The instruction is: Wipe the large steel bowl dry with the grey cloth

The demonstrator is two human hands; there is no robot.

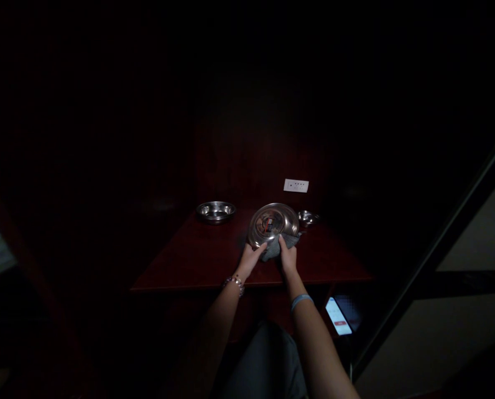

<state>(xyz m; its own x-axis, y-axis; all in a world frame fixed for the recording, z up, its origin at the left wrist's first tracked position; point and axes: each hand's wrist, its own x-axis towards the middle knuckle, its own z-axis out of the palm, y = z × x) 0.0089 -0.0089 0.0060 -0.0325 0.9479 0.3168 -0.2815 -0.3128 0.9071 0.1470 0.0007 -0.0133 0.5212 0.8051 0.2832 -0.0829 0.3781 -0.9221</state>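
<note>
A shiny metal bowl point(290, 219), tilted with its underside and a small label facing me, is held up over the dark red table. My left hand point(249, 259) grips its lower left rim, thumb on the near face. With my right hand point(287, 255) I press a grey cloth point(272, 252) against the bowl's lower right side; the thumb lies over the cloth. The fingers behind the bowl are hidden.
The dark red table point(189, 269) carries a wide metal basin point(216, 211) at back left and a smaller metal bowl point(309, 218) at back right. A white socket panel point(296, 185) is on the wall behind. A lit phone point(337, 316) sits below the table's right side.
</note>
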